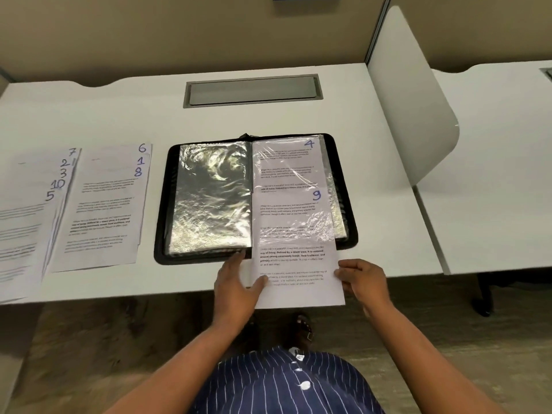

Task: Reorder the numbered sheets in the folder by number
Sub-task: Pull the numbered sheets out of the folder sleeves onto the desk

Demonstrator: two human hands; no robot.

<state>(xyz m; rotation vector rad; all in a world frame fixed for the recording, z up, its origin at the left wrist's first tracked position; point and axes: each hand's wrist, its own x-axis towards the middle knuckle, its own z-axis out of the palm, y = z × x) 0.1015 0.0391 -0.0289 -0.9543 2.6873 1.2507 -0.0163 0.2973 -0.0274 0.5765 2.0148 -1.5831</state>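
1. The printed text on every sheet is too blurred to read; only the handwritten blue numbers come through.
2. Far out from the left hand (237,282), the outer pile (27,219) runs off the picture's edge. Its fanned corners show 7, 2, 3, 10 and 5.
3. Between that pile and the left hand lies the inner pile (104,210), showing 6, 1 and 8.
4. Just beyond both hands the black zip folder (191,259) lies open on the white bench (388,174).
5. Its left-hand plastic sleeve (212,198) is crinkled and glaring; I can't see any sheet in it.
6. The right-hand sleeve holds sheet 4 (286,162).
7. Sheet 9 (294,258) has its upper part under plastic over sheet 4. Its lower part sticks out between the hands, past the bench edge.
8. The left hand lies flat, fingertips at the folder's near edge and thumb on sheet 9.
9. The right hand (363,279) pinches sheet 9's right edge.
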